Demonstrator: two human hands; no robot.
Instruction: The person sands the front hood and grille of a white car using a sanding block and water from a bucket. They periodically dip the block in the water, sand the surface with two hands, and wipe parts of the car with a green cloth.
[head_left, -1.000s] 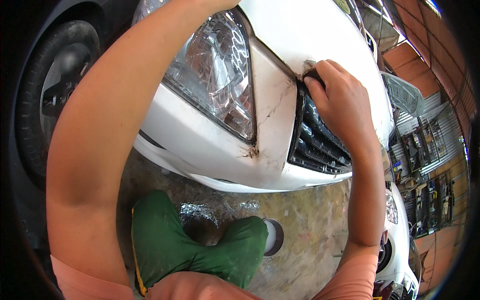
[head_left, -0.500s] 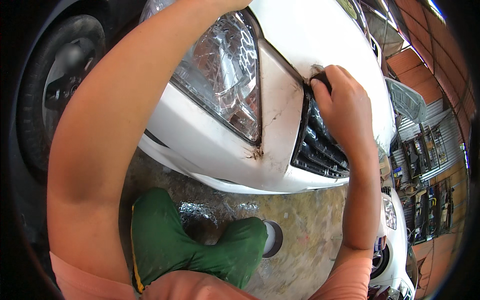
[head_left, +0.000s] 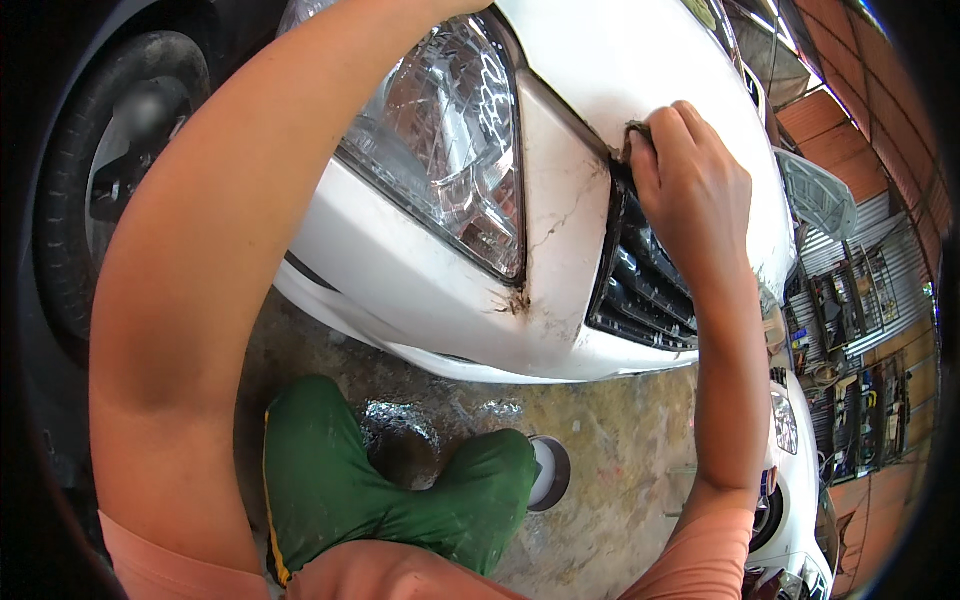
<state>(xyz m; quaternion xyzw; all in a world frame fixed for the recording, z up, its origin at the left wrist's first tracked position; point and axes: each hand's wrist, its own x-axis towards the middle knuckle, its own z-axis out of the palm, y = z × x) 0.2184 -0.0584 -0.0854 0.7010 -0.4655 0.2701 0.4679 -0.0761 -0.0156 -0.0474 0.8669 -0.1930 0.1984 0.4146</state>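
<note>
My right hand (head_left: 700, 185) grips a small dark, dirty pad (head_left: 634, 140) against the white car's body (head_left: 600, 55), where the hood seam meets the upper corner of the black grille (head_left: 640, 285). My left forearm reaches up across the left side to the top edge; my left hand (head_left: 462, 5) is mostly cut off there, above the clear headlight (head_left: 440, 150), with its fingers hidden. The bumper panel (head_left: 560, 250) between headlight and grille has brown grime and thin crack-like lines.
A wheel (head_left: 70, 170) stands at the left. My green-clad legs (head_left: 400, 510) are below the bumper, beside a round bucket (head_left: 558, 470) on the stained floor (head_left: 600, 430). Another white car (head_left: 800, 490), a corrugated metal wall (head_left: 870, 250) and tool racks (head_left: 850, 410) are at the right.
My right hand has moved slightly up and right at the hood seam, still holding the pad. My left arm has shifted only slightly.
</note>
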